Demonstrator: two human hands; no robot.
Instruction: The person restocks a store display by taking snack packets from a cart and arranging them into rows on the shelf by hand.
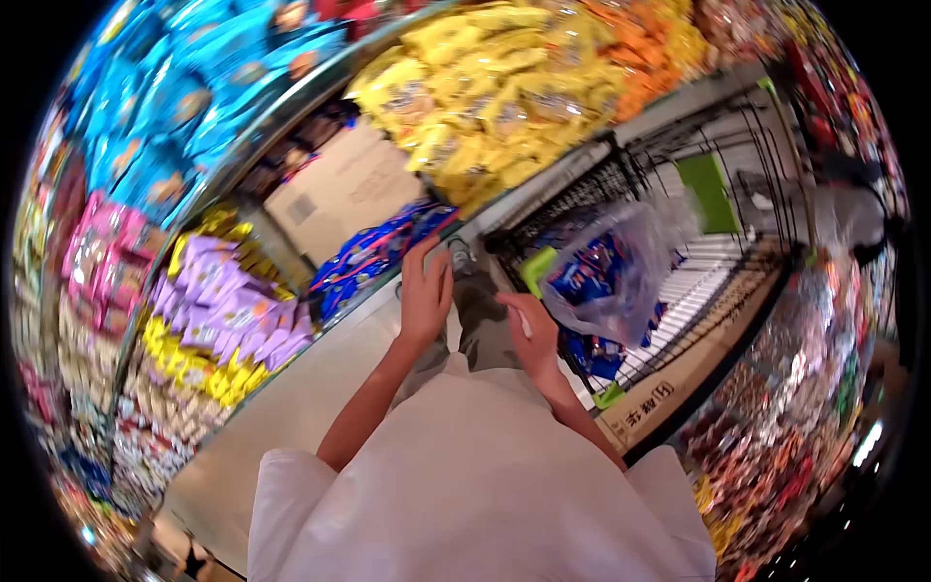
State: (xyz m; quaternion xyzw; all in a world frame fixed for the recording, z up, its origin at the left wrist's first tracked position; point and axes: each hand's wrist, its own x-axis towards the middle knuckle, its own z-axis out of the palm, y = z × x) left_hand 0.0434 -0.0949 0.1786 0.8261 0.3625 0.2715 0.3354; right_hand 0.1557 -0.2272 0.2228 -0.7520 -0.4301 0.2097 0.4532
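Observation:
My left hand (425, 291) is over the edge of a shelf bin, its fingers stretched out and nothing seen in them. Right beside it lie blue packets with red trim (373, 254), heaped in the bin. My right hand (531, 335) hangs in front of my legs with its fingers loosely apart, close to the near end of a black wire shopping cart (766, 126). Inside the cart, a clear plastic bag (621, 315) holds blue packets (593, 270). More blue packets (593, 357) lie in the cart below the bag.
A cardboard box (344, 189) stands in the bin behind the blue packets. Yellow bags (495, 87), light-blue bags (165, 107) and lilac packets (228, 301) fill the shelves. On the cart's right is another display of shiny wrapped goods (766, 417).

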